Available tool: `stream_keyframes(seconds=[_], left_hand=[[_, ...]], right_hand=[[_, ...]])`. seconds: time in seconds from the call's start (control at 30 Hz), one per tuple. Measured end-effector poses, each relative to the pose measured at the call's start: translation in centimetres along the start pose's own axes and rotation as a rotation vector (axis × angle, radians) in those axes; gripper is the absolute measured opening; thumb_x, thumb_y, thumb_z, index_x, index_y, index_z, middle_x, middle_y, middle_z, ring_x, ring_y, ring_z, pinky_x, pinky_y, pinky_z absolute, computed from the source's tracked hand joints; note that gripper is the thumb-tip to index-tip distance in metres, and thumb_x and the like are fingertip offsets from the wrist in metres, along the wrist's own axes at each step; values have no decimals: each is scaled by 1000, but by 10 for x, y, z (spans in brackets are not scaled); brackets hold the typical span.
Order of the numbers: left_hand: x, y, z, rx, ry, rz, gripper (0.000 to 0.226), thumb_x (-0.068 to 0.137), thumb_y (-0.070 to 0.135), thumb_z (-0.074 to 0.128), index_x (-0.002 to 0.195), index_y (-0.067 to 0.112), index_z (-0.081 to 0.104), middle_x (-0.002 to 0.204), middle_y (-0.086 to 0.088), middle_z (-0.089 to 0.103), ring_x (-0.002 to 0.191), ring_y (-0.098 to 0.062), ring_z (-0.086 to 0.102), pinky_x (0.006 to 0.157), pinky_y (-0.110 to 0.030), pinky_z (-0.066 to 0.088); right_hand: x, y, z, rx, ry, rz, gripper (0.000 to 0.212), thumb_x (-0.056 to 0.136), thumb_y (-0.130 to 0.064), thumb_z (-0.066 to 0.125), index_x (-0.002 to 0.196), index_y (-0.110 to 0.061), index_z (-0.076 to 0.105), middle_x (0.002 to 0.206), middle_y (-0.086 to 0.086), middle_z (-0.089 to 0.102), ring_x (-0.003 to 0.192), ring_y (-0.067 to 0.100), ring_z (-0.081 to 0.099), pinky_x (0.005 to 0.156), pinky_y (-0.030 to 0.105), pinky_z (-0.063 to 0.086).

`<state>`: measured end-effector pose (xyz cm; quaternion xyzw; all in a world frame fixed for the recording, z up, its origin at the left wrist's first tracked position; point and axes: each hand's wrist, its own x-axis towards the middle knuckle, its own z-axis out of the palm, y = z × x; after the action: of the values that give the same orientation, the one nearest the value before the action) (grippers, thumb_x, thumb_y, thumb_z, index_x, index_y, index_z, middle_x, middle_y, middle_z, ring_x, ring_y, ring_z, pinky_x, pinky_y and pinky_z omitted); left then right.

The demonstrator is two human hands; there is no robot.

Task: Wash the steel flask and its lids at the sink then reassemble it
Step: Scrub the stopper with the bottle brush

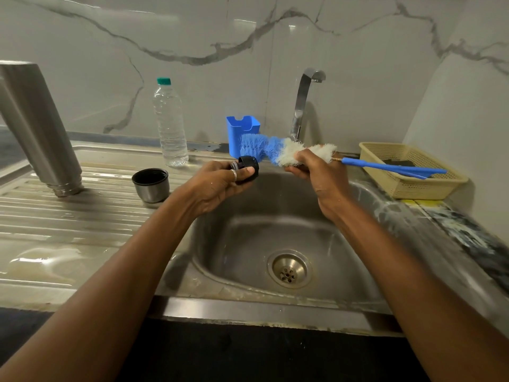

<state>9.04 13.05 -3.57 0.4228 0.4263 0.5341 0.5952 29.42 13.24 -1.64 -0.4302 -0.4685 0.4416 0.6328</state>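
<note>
The steel flask (38, 128) stands upside down on the draining board at the left. Its steel cup lid (151, 184) sits beside it, black inside facing up. Over the sink's back edge, my left hand (220, 183) grips the black stopper lid (249, 168). My right hand (314, 168) is closed around the bristles of a blue and white bottle brush (264, 148). The brush's blue tip touches the stopper, and its blue handle (394, 166) points right over the basket.
The steel sink basin (344, 244) with its drain (289, 268) lies below my hands. The tap (304, 100) stands behind, with no water running. A clear water bottle (169, 125), a blue holder (242, 128) and a beige basket (429, 186) line the back and right.
</note>
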Motion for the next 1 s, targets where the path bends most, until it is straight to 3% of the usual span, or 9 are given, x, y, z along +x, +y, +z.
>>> stream_keyframes(seconds=[0.23,0.43,0.57,0.77,0.9,1.0], left_hand=[[0,-2,-4,91,-37,3,27,91,3,69,117,-3,65,117,-15,69,102,-20,71,87,-29,61],[2,-2,-5,82,4,6,43,90,4,71,131,0,58,126,-16,65,105,-22,71,79,-28,62],[1,-3,-8,71,9,20,48,89,5,71,134,5,55,128,-15,61,110,-26,69,77,-30,62],[4,-6,-9,33,75,13,28,93,17,69,116,3,61,123,-18,64,107,-24,70,77,-28,62],[5,-6,-5,11,81,20,43,92,24,70,124,-2,59,120,-17,66,106,-24,71,78,-27,62],[5,-6,-6,-19,103,40,39,94,25,68,120,-4,60,118,-17,67,106,-23,70,76,-25,62]], right_hand=[[2,-3,-6,45,-14,20,8,87,-2,64,81,-7,68,83,7,75,82,28,77,80,33,62],[0,-8,-4,125,-28,29,7,89,0,64,84,-4,67,81,6,75,78,24,76,69,27,62],[-1,-5,3,25,-21,-9,8,88,-3,65,92,1,70,90,15,76,80,25,77,69,24,60],[-1,-7,3,24,-29,-19,5,88,-3,65,90,0,69,97,19,75,83,26,77,66,23,59],[-2,0,5,20,-44,-23,4,88,-2,66,89,1,68,94,18,73,88,26,76,71,28,61],[0,-2,4,21,-41,-22,5,87,-3,66,86,1,68,89,17,72,84,24,76,70,29,61]])
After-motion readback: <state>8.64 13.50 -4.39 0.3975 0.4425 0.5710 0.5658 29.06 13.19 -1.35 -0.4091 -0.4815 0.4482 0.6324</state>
